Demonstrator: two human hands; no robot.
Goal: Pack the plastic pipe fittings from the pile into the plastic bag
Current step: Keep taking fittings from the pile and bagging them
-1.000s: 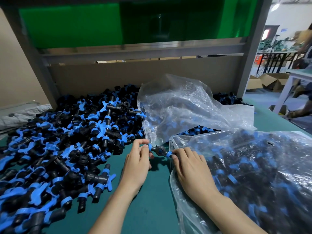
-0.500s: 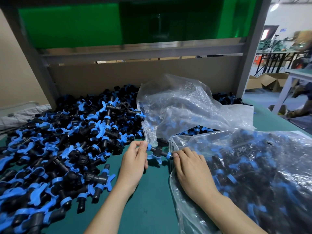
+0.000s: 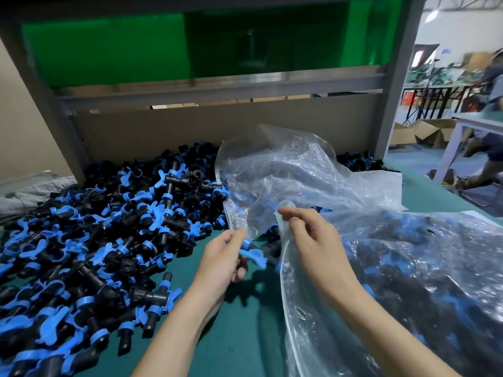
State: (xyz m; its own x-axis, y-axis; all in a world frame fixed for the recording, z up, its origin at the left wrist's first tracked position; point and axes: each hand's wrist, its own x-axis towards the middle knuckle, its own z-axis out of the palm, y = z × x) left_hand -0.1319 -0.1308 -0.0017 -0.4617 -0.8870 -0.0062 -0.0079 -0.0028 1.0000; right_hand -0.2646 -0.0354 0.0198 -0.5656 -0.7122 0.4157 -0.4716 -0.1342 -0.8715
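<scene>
The left hand [image 3: 220, 265] is gripping one fitting [image 3: 251, 254], fingers curled round its black body and thumb and forefinger pinching near the blue collar, just short of the bag mouth. It is looking light, rigid and smooth, so the stubby body is probably a surer hold than the thin blue wing, which could flex or slip. The right hand [image 3: 315, 246] is pinching the rim of the plastic bag [image 3: 408, 268] between thumb and forefinger and lifting it; the film is thin, limp and slick, and the load of fittings already bulging inside will likely be dragging on it. Both hands are working over a green mat [image 3: 239, 336] that is lying flat. To the left, the pile [image 3: 95, 240] of loose fittings is spreading back to a cardboard panel [image 3: 190, 126] under a grey frame [image 3: 217, 88]. Beyond, at far right, cardboard boxes [image 3: 424, 131] are sitting on the floor and a blurred person [image 3: 492, 85] is standing by a white table [image 3: 479, 119].
</scene>
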